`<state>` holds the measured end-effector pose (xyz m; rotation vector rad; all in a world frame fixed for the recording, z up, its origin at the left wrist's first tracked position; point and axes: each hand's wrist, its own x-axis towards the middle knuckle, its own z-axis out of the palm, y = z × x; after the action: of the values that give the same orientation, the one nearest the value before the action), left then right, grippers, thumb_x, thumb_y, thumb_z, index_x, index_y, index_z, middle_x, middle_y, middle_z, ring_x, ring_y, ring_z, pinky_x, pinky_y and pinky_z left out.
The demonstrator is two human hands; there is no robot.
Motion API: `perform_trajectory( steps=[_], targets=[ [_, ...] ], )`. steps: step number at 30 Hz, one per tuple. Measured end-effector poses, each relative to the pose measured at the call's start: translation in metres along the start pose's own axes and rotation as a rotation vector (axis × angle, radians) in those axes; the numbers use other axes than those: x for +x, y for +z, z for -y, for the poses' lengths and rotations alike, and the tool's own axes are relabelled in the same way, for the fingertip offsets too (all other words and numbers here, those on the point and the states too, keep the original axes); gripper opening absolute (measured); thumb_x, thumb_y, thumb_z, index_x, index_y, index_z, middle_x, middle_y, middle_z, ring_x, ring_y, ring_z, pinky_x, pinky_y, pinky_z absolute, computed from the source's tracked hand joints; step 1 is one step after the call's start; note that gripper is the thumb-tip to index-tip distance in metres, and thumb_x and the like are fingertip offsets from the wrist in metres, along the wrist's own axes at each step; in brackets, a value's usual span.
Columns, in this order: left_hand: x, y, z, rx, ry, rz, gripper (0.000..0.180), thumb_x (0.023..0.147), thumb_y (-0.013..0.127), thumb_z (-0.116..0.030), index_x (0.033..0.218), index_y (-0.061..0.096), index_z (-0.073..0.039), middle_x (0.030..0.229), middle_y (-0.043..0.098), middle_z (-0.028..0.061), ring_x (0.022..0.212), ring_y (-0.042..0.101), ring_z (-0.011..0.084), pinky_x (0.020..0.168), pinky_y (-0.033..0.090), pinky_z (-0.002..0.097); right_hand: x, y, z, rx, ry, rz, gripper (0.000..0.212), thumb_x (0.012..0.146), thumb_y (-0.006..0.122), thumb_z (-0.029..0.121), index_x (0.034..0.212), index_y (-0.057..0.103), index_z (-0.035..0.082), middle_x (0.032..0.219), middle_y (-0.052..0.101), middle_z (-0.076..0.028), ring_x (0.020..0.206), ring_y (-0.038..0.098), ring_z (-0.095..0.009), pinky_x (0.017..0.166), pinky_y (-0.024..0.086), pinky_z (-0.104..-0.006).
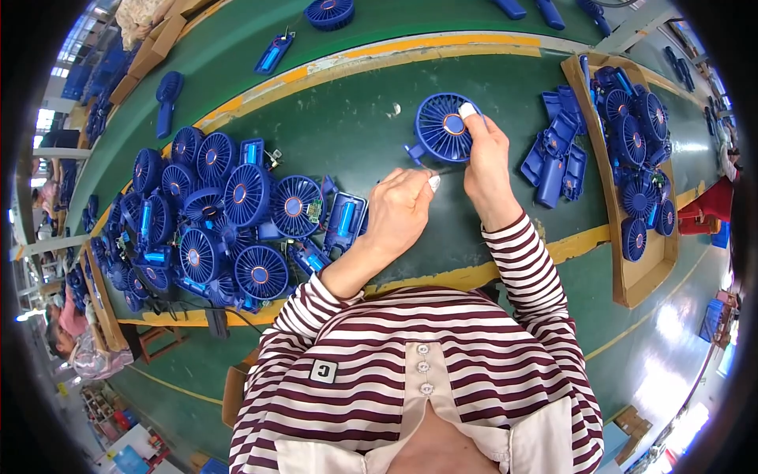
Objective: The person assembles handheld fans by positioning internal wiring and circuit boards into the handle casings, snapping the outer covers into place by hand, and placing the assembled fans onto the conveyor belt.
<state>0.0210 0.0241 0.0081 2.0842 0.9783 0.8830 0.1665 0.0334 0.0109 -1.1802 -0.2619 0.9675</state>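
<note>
Left of the cardboard tray [651, 268], the right hand [488, 154] grips the blue fan head [440, 130] by its rim, seemingly steadying it for the left hand [397, 209], curled narrow farther left, its hold impossible to tell.

The right hand [489, 162] hides the blue fan [440, 130] around its 3 o'clock; whether the left hand [398, 207] pinches anything is indiscernible; toward 12 o'clock, the top edge crops another fan head [330, 13]
</note>
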Motion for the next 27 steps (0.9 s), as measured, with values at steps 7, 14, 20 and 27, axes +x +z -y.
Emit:
perform_trajectory(
  steps=[7,14,20,27],
  targets=[
    [-0.015,-0.053,0.006,0.186,0.065,-0.058,0.029,0.075,0.061,-0.003,0.104,0.058,0.002,0.095,0.062,0.0136,0.088,0.057,0.0277,0.078,0.044,0.0329,-0.008,-0.037,0.021,-0.039,0.042,0.201,0.022,0.088,0.052,0.017,0.1,0.057,-0.001,0.089,0.062,-0.004,0.077,0.06,-0.01,0.069,0.048,-0.0223],
    [-0.024,-0.044,-0.001,0.473,-0.078,0.113,0.049,0.067,0.069,-0.01,0.112,0.053,0.001,0.099,0.058,0.0128,0.09,0.054,0.0289,0.077,0.045,0.0356,-0.012,-0.056,0.028,-0.117,0.082,0.287,0.026,0.088,0.052,0.017,0.106,0.055,-0.001,0.09,0.062,-0.003,0.078,0.059,-0.009,0.069,0.048,-0.021],
    [-0.02,-0.03,-0.004,0.604,-0.096,0.199,0.063,0.064,0.072,-0.014,0.119,0.046,0.002,0.101,0.056,0.0132,0.09,0.053,0.0297,0.077,0.045,0.0365,-0.014,-0.056,0.023,-0.154,0.062,0.324,0.027,0.083,0.056,0.012,0.105,0.057,-0.003,0.091,0.061,-0.004,0.08,0.058,-0.009,0.072,0.046,-0.0216],
    [-0.015,-0.021,-0.005,0.347,-0.154,0.195,0.042,0.067,0.07,-0.01,0.103,0.055,0.004,0.085,0.059,0.0126,0.077,0.058,0.0263,0.068,0.046,0.0322,-0.01,-0.046,0.02,-0.205,0.022,0.342,0.031,0.081,0.06,0.015,0.107,0.057,-0.003,0.092,0.061,-0.005,0.08,0.057,-0.01,0.072,0.045,-0.0218]
  ],
)
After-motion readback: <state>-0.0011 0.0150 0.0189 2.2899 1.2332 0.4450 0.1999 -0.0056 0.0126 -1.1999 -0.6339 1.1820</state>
